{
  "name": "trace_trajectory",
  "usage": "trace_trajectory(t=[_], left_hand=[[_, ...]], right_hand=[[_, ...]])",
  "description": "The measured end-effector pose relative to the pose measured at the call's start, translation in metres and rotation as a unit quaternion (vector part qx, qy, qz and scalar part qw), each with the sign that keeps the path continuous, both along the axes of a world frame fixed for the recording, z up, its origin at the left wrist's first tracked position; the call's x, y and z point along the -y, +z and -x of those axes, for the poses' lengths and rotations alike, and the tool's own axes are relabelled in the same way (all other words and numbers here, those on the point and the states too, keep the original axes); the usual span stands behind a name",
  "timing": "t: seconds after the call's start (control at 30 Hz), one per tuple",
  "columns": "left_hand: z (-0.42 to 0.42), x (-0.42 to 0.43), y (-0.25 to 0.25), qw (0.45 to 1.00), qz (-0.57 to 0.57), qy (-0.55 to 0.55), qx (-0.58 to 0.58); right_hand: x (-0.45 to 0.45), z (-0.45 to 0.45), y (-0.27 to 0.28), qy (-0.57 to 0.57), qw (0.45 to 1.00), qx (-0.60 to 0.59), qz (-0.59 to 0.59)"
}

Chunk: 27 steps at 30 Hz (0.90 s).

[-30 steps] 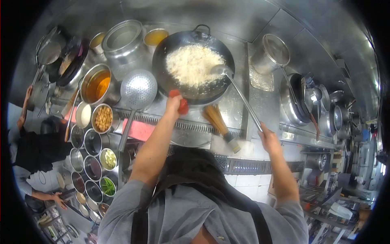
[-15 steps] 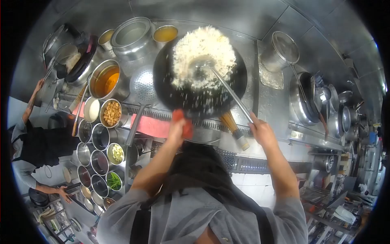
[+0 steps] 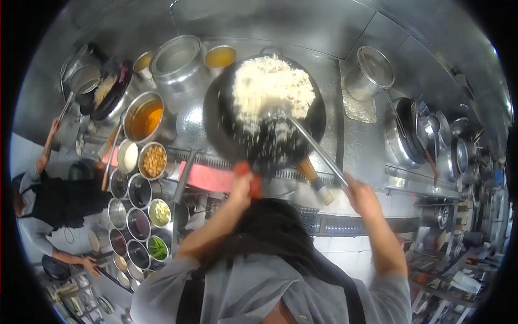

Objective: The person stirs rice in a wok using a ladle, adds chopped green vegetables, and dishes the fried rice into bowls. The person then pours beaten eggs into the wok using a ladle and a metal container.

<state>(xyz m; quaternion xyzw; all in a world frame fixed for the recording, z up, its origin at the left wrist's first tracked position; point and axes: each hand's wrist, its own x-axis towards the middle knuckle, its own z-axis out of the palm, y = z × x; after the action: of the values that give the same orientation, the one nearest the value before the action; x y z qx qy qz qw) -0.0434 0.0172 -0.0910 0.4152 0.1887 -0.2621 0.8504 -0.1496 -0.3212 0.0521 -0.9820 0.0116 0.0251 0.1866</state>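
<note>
A black wok point(image 3: 220, 129) sits on the stove with a pile of white rice point(image 3: 272, 83) in it, loose grains scattered down its near side. My left hand point(image 3: 241, 187) is closed on a red cloth point(image 3: 255, 186) at the wok's near rim; the part under the cloth is hidden. The long metal handle of a ladle point(image 3: 319, 149) is gripped in my right hand point(image 3: 362, 197). Its bowl is blurred and rests against the near edge of the rice. Below the wok, a bristle brush point(image 3: 314, 181) lies between my hands.
On the left stand a pot of orange liquid point(image 3: 144, 117), a perforated skimmer point(image 3: 191, 116), a pan of browned cubes point(image 3: 152, 161) and several small pots. A strainer point(image 3: 375, 65) rests on a pot at right. A co-worker point(image 3: 59, 194) stands at far left, holding a handled pan.
The rice has dropped from a spread, airborne-looking mass into a more compact heap. My right hand and the ladle have shifted slightly right and nearer. My left hand stays on the cloth.
</note>
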Motion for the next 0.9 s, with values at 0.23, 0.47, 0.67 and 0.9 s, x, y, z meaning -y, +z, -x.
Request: trace_trajectory(t=[0.23,0.47,0.67,0.9], left_hand=[[-0.070,0.011,0.076,0.996,-0.036,0.075,-0.021],[-0.033,0.010,0.019,0.996,-0.072,0.039,0.025],[-0.119,0.006,0.029,0.997,-0.049,0.060,0.004],[-0.143,0.014,-0.030,0.978,-0.177,0.097,0.047]], right_hand=[[0.018,0.030,0.053,-0.014,0.992,-0.079,-0.093],[0.006,-0.011,-0.009,-0.049,0.997,0.050,-0.032],[0.025,-0.011,0.009,-0.175,0.981,0.007,-0.090],[-0.013,-0.180,-0.070,-0.132,0.983,0.094,-0.091]])
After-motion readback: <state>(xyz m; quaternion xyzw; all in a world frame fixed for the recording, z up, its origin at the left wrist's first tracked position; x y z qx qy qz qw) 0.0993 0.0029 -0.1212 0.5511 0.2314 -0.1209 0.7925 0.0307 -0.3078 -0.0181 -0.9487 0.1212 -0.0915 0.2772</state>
